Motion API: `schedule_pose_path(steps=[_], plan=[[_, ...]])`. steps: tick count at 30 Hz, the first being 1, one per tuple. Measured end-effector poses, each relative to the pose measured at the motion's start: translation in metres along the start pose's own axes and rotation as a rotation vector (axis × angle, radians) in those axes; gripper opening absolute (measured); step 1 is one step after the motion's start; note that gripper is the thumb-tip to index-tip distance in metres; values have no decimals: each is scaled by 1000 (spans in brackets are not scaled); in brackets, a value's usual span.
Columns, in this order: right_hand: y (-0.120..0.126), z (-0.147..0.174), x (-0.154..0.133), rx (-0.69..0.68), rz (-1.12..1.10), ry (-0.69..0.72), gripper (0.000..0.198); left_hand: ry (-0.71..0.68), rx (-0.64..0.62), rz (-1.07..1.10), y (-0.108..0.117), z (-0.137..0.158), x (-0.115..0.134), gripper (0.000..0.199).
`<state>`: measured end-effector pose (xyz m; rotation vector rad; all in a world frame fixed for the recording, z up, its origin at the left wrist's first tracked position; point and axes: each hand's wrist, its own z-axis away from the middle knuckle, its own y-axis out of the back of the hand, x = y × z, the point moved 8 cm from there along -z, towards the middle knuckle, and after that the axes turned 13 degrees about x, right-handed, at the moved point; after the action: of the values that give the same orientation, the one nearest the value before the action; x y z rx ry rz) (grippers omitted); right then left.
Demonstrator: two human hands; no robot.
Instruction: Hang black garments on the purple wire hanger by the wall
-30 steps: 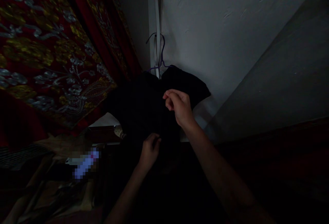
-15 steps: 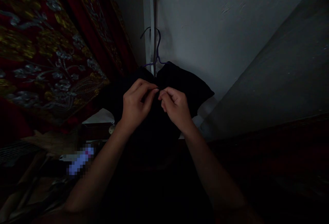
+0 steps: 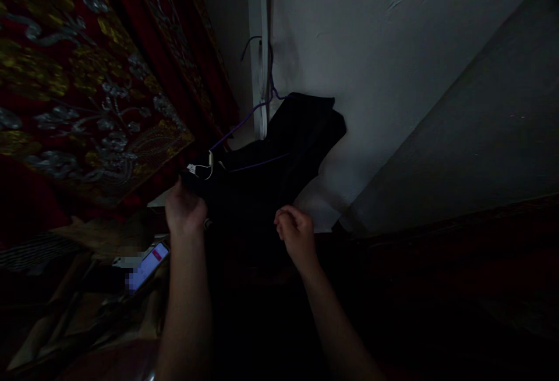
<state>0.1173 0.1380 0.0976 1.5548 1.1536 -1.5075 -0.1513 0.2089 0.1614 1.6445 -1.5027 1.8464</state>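
A black garment (image 3: 301, 130), which looks like a shirt, hangs partly on a purple wire hanger (image 3: 240, 126). Its right shoulder still sits on the hanger, while the left arm of the hanger is bare. My left hand (image 3: 186, 211) is closed on the garment's left part, drawn out and down; its fingertips are hidden by the dark cloth. Close to that hand, a white tag with a cord (image 3: 192, 168) shows at the cloth. Lower at the front, my right hand (image 3: 296, 230) has its fingers curled on the black cloth.
A pale vertical post (image 3: 257, 78) carries the hanger's hook beside a grey wall (image 3: 371, 66). Red cloth with gold and silver embroidery (image 3: 96, 78) hangs at left. Below it, a lit phone (image 3: 151, 264) lies on a wooden frame (image 3: 67, 288). The lower area is very dark.
My hands have parted from the neckline: the left went left and down with the cloth, the right went down. The garment's left shoulder came off the hanger, which now tilts.
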Motion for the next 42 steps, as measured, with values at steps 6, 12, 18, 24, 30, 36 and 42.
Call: schedule_pose_path(steps=[6,12,18,24,30,36,42], plan=[[34,25,29,147,-97,-114,25,281,72,86,38,82,-80,25],[53,22,34,176,-79,-119,27,295,64,71,32,113,-76,23],[46,18,49,58,59,-134,34,316,-92,111,4,132,-49,25],[28,35,22,-118,1,-29,32,236,-238,-54,-21,164,-49,26],[-5,50,5,-311,-5,-17,24,-102,-370,-283,-38,164,-28,19],[-1,25,-26,-584,178,-180,7,-67,-680,-464,-21,160,-50,42],[14,-74,-112,-543,348,254,17,-25,-956,-756,16,151,-67,24]])
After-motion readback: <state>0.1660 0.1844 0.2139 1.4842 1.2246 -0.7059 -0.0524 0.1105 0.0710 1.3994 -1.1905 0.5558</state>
